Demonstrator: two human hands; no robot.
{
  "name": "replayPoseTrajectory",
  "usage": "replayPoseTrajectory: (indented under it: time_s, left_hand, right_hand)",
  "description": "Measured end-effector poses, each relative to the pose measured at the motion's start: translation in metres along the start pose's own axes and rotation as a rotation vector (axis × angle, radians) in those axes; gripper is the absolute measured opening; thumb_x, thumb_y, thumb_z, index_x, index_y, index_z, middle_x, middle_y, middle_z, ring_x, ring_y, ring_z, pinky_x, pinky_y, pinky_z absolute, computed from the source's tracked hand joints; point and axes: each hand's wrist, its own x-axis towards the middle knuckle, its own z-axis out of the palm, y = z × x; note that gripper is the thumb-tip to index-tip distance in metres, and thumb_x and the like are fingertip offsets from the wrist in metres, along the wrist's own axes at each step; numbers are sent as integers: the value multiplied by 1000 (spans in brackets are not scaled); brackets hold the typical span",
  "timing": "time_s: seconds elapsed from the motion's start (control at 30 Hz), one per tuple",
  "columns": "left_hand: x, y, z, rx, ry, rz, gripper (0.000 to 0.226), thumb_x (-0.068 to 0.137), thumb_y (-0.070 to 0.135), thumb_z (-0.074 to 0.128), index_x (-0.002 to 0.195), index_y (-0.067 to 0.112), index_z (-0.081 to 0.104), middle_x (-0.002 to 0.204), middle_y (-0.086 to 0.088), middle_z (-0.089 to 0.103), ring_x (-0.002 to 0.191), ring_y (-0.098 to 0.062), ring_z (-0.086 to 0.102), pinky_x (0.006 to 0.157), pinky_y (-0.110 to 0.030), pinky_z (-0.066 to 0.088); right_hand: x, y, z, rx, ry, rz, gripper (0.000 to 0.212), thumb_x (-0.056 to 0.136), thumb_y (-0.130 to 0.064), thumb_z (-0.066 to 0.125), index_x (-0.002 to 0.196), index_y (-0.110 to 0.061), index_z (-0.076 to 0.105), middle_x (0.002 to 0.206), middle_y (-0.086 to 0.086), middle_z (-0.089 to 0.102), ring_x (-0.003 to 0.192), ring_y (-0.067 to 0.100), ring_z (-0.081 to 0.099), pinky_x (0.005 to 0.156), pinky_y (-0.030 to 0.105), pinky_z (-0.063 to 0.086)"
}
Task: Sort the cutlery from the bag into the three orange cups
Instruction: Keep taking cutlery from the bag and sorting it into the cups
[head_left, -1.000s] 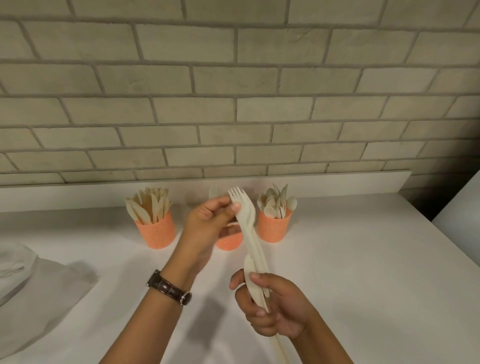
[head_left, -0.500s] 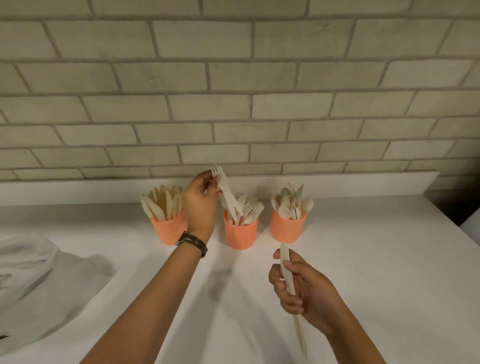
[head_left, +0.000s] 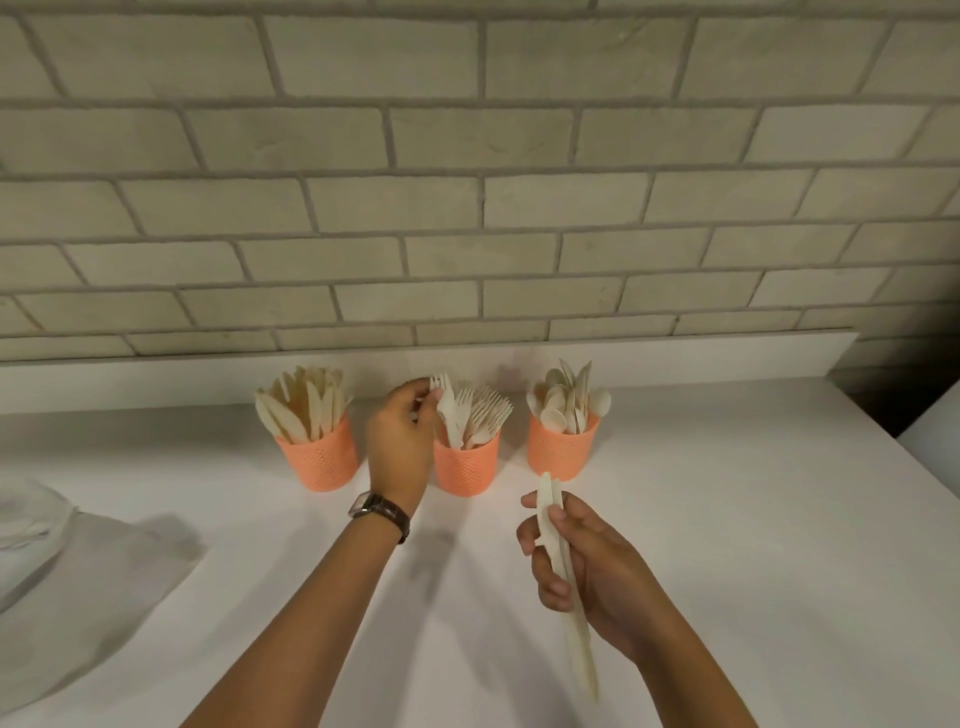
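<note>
Three orange cups stand in a row near the back of the white counter. The left cup (head_left: 324, 460) holds knives, the middle cup (head_left: 466, 466) forks, the right cup (head_left: 562, 451) spoons. My left hand (head_left: 400, 444) pinches the tines of a pale fork (head_left: 448, 410) whose handle stands inside the middle cup. My right hand (head_left: 587, 561), nearer to me and in front of the right cup, grips pale knives (head_left: 563, 577), their tips pointing up and away. The bag (head_left: 31, 525) lies at the left edge.
A brick wall with a white ledge (head_left: 675, 358) runs behind the cups. A grey cloth or paper sheet (head_left: 88, 587) lies under the bag at the left. The counter's right edge (head_left: 893, 441) drops off beside a white surface.
My left hand took a fork out of the bundle in my right hand, carried it away to the middle cup and lowered it in. My right hand kept the knives.
</note>
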Motion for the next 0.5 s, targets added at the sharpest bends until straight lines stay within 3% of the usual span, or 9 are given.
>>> replayPoseTrajectory:
  time_s: [0.13,0.2,0.33,0.43,0.5]
  left_hand:
    - [2,-9,4,397,-185,51,19,92,25,52,104,14,63,80,-5,70,74,-24,64,60,-28,44]
    - [-1,-13,7,525,-269,66,25,92,26,52,114,18,60,83,-6,70,85,-25,62,64,-30,46]
    - [-11,-12,0,452,-282,33,37,88,24,57,125,22,57,91,-4,69,98,-25,58,79,-30,46]
    - [-25,-7,-21,357,-176,38,40,85,23,62,125,22,57,119,-1,60,105,-21,56,90,-32,46]
    - [-39,-2,-43,292,-135,32,37,85,20,62,122,22,59,119,2,57,100,-18,55,88,-28,45]
  right_hand:
    - [1,0,5,-44,65,-62,26,100,-13,36,109,-3,59,74,10,55,49,16,43,48,26,39]
    - [1,-2,7,-121,92,-108,25,100,-13,36,108,-5,59,74,10,59,56,20,51,58,28,45]
    - [2,-8,13,-334,126,-183,24,101,-18,36,111,-13,57,76,3,67,72,12,58,71,23,43]
    - [5,-10,22,-527,130,-223,24,100,-32,37,114,-20,52,86,-4,71,79,-2,55,75,18,39]
    - [9,-12,31,-587,99,-273,24,100,-29,36,115,-16,50,87,-2,71,84,-8,57,79,16,40]
